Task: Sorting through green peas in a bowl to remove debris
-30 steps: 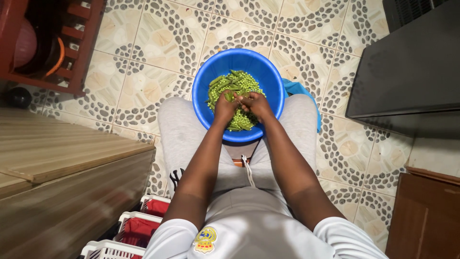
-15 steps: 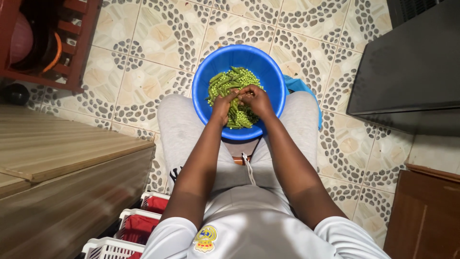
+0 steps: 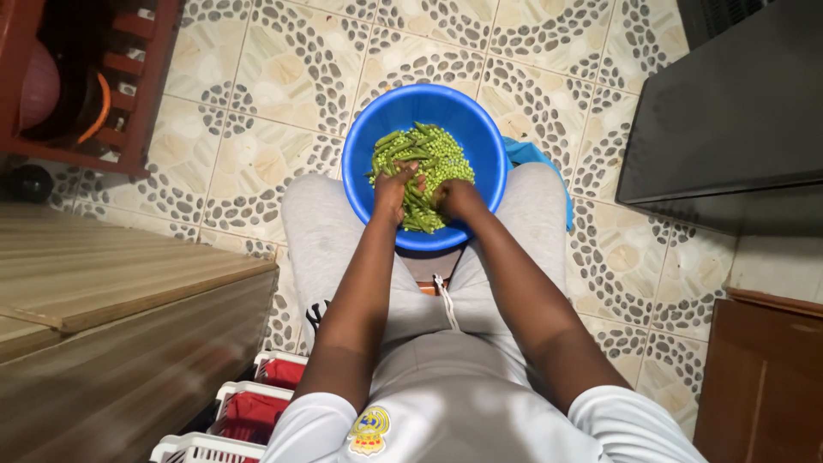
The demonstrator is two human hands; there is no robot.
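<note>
Head view, looking down on a seated person. A patterned tile floor (image 3: 257, 163) lies below, with a wooden bench (image 3: 111, 283) on the person's left and a dark cabinet (image 3: 729, 111) on the right. A blue bowl (image 3: 381, 129) rests on the grey-trousered knees and holds green pea pods (image 3: 424, 154). The left hand (image 3: 393, 190) and right hand (image 3: 457, 197) sit in the pods, fingers curled around some of them.
</note>
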